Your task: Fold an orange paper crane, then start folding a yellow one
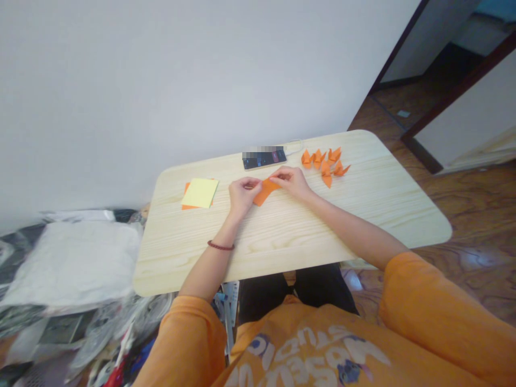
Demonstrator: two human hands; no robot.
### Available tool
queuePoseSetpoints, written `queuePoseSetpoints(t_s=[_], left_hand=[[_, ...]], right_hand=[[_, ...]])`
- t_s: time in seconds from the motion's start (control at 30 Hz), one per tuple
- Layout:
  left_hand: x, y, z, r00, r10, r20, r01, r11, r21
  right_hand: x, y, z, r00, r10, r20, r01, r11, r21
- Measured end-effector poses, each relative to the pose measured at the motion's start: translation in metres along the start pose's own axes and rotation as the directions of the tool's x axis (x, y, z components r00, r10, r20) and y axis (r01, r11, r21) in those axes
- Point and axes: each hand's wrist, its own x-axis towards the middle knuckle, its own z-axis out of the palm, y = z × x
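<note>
An orange sheet of origami paper [264, 193] is held between both hands over the middle of the table. My left hand [242, 194] pinches its left side, thumb and fingers closed on the edge. At the upper right corner, my right hand [294, 181] grips the paper between thumb and fingertips. The part under the fingers is hidden, so I cannot tell exactly how it is folded. To the right lie several folded orange paper cranes [326, 171]. On the left is a stack of square paper, a yellow sheet [200, 192] on top with orange [186, 206] showing beneath.
A smartphone [264, 158] with a white cable [296, 149] lies at the back of the pale wooden table [290, 242], near the wall [181, 80]. Wrapped bags and clutter [80, 263] are piled left of the table. A doorway and wooden floor [475, 231] are on the right.
</note>
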Motion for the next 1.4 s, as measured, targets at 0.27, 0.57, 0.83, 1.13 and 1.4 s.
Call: queuePoseSetpoints(t_s=[0.27,0.57,0.83,1.13,1.4], left_hand=[[0.012,-0.004,-0.016,0.999,0.032,0.031,-0.036,0.989,0.142],[0.022,-0.017,-0.025,0.984,0.039,-0.173,-0.023,0.995,0.092],[0.013,-0.015,-0.006,0.983,-0.183,-0.029,0.163,0.93,-0.33],[0.016,-0.015,-0.011,0.967,-0.242,0.084,0.255,0.872,-0.418],[0.016,-0.015,-0.012,0.968,-0.24,0.077,0.25,0.875,-0.416]], right_hand=[[0.007,0.002,-0.009,0.986,0.092,-0.138,-0.084,0.995,0.059],[0.009,0.001,-0.013,0.948,0.228,-0.224,-0.2,0.97,0.142],[0.008,0.006,-0.007,0.937,0.341,-0.078,-0.291,0.883,0.368],[0.006,-0.003,-0.014,0.952,0.254,0.171,-0.303,0.862,0.407],[0.006,-0.007,-0.015,0.928,0.207,0.31,-0.291,0.922,0.255]])
